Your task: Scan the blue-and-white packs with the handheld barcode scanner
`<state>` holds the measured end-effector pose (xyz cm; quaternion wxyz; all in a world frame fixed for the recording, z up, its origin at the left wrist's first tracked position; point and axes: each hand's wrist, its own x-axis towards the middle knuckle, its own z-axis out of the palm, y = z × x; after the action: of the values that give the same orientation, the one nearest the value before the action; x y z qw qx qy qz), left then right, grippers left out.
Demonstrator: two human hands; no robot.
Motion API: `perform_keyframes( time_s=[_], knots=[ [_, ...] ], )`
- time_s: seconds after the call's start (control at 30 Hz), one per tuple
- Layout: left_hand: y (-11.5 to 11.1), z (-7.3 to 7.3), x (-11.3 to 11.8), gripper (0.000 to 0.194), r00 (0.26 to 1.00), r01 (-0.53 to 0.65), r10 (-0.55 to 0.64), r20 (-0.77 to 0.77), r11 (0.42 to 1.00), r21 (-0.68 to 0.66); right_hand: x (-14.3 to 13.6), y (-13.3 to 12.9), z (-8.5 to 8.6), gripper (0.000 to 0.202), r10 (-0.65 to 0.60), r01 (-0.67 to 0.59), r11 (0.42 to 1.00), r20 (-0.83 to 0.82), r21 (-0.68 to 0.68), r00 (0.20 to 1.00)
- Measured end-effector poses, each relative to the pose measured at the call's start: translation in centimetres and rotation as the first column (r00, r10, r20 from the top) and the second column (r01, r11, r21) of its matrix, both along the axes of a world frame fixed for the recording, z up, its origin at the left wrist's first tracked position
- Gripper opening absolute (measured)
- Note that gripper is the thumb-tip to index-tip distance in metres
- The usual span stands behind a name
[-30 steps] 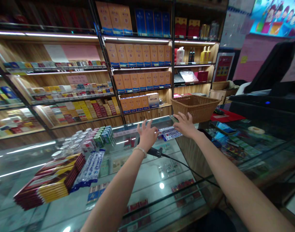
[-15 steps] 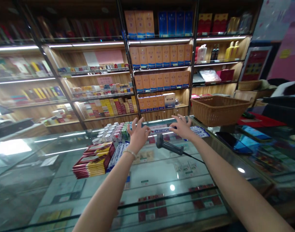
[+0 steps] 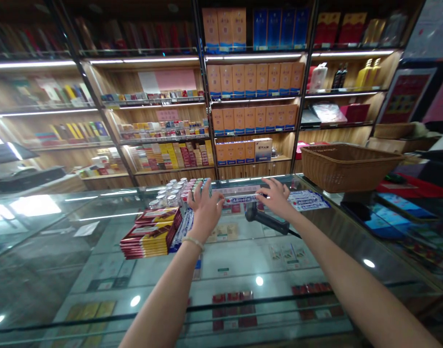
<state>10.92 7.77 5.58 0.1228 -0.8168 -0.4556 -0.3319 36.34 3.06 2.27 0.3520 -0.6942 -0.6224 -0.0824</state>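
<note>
A long, narrow blue-and-white packet (image 3: 239, 199) stretches between my two hands, just above the far part of the glass counter. My left hand (image 3: 204, 209) pinches its left end between thumb and finger, the other fingers raised. At the opposite end, my right hand (image 3: 275, 198) pinches it in the same way. A dark handheld barcode scanner (image 3: 268, 221) lies just below my right hand. More blue-and-white packets (image 3: 310, 199) lie right of that hand. Beside my left wrist are a pile of similar packets (image 3: 184, 227) and a stack of red-and-yellow packets (image 3: 151, 234).
Small cans (image 3: 167, 192) stand grouped behind the stacks. A brown wicker basket (image 3: 348, 166) sits at the counter's right rear, with blue flat items (image 3: 388, 220) near it. The glass counter (image 3: 239, 263) shows goods beneath. Lit shelves with orange boxes (image 3: 248, 121) line the back.
The view has shifted a little, so the scene sits further right. Both hands keep their pinch on the blue-and-white packet.
</note>
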Motion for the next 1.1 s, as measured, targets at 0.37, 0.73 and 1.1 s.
perform_keyframes(
  time_s=[0.37,0.73,1.1],
  knots=[
    [-0.7,-1.2,0.4,0.037,0.989,0.108,-0.101,-0.108,0.993,0.057,-0.4,-0.9,-0.1,0.031,-0.01,0.009,1.0,-0.05,-0.028,0.999],
    [-1.2,-1.0,0.6,0.023,0.994,0.08,-0.077,-0.073,0.996,0.048,-1.2,-1.3,-0.1,0.033,0.002,-0.003,0.999,0.015,0.039,1.0],
    [-1.0,-1.0,0.1,0.02,0.993,0.115,-0.113,-0.043,0.993,0.037,-1.8,-1.8,0.0,0.033,0.005,-0.007,0.998,0.028,0.059,1.0]
  ],
)
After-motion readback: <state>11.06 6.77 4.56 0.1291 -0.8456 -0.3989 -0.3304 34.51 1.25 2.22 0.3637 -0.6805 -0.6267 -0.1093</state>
